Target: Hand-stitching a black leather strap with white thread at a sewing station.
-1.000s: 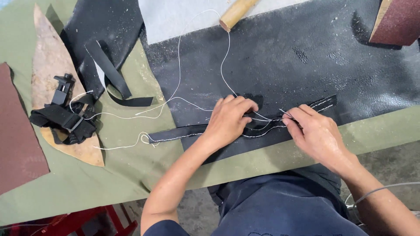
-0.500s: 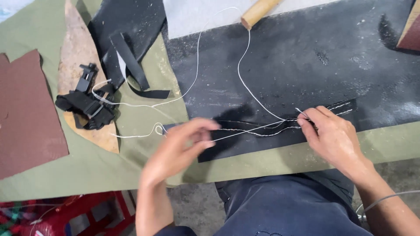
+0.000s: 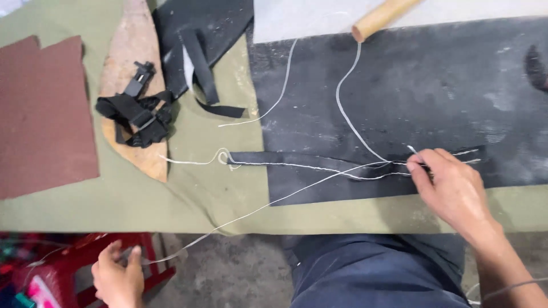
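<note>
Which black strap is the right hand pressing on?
The long flat strap on the dark mat, stitched with white thread; the right hand pins its end. The loose strap and buckled bundle lie untouched.

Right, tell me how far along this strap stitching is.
Done: white thread already runs along much of the black strap, ending in a loop at its left end. In hand: the right hand pins the strap's right end with a needle at its fingertips, while the left hand draws a long thread out below the table edge. Left: how much stitching remains cannot be told.
</note>
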